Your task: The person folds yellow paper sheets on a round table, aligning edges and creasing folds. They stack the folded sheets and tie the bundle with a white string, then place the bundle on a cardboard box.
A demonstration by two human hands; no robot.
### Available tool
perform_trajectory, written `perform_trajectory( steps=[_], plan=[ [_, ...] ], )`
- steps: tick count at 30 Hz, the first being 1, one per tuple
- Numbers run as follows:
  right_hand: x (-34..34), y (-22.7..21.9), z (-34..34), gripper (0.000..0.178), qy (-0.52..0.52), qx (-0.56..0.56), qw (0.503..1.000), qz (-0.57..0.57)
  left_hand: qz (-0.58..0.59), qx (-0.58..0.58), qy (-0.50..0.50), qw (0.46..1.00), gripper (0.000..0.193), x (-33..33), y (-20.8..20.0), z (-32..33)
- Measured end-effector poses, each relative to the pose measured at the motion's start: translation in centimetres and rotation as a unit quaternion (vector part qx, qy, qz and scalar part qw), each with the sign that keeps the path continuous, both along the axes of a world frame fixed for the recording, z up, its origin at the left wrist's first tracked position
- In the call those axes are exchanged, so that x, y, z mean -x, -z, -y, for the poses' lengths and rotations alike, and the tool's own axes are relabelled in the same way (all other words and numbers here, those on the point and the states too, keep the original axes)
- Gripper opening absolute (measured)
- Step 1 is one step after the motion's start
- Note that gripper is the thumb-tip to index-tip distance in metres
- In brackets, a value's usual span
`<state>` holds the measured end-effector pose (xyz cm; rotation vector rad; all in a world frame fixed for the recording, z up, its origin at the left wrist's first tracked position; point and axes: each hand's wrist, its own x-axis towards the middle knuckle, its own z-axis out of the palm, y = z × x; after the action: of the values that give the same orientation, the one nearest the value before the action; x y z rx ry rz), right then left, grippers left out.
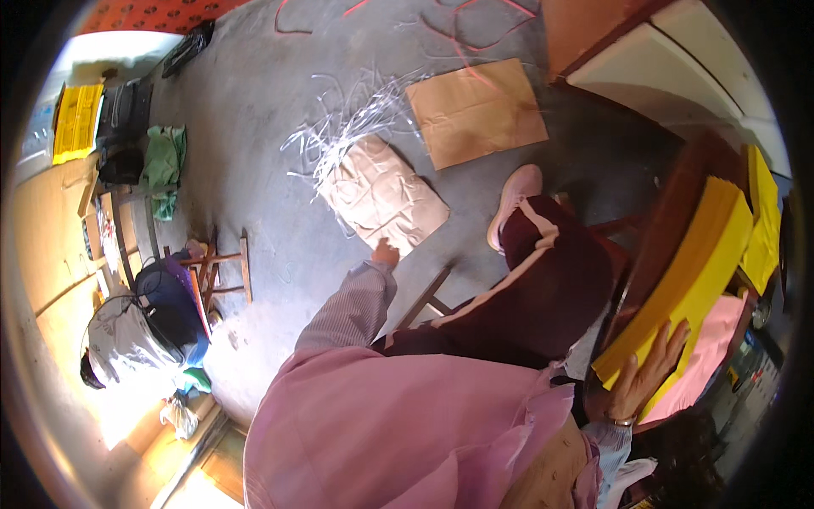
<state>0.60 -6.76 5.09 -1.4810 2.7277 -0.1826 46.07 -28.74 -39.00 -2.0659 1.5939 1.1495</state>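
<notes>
Down on the floor, a creased sheet of brown paper [388, 192] lies partly over a heap of thin white strips. At its near edge is my left hand [387, 252], small in view, with the fingers curled in against the paper. On my right side, a long stack of yellow paper [691, 276] rests on a dark wooden table. My right hand [649, 373] lies flat on this stack, fingers stretched, holding nothing. Pink paper [699, 356] shows beside the yellow stack.
A flat brown sheet [478, 112] lies farther off, near my shoe. Tangled white strips [360, 114] and red strips [458, 25] spread over the floor. A wooden stool [229, 270] and piled bags [140, 331] stand at left. More yellow paper [761, 220] hangs at far right.
</notes>
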Motion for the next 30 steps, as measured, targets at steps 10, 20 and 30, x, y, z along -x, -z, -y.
perform_trajectory(
  steps=[10,20,30],
  plan=[
    [-0.1,0.2,-0.9,0.075,0.059,-0.02,0.998,0.024,0.049,0.064,0.106,0.991,0.034,-7.3,11.3,12.5],
    [-0.1,0.8,-1.1,0.075,0.092,-0.016,0.996,-0.013,-0.149,0.101,0.013,0.984,0.053,-0.6,10.4,5.6],
    [-3.5,0.2,3.1,0.073,0.115,0.034,0.993,0.02,-0.316,0.073,-0.145,0.935,0.03,3.7,-5.7,6.8]
  ],
)
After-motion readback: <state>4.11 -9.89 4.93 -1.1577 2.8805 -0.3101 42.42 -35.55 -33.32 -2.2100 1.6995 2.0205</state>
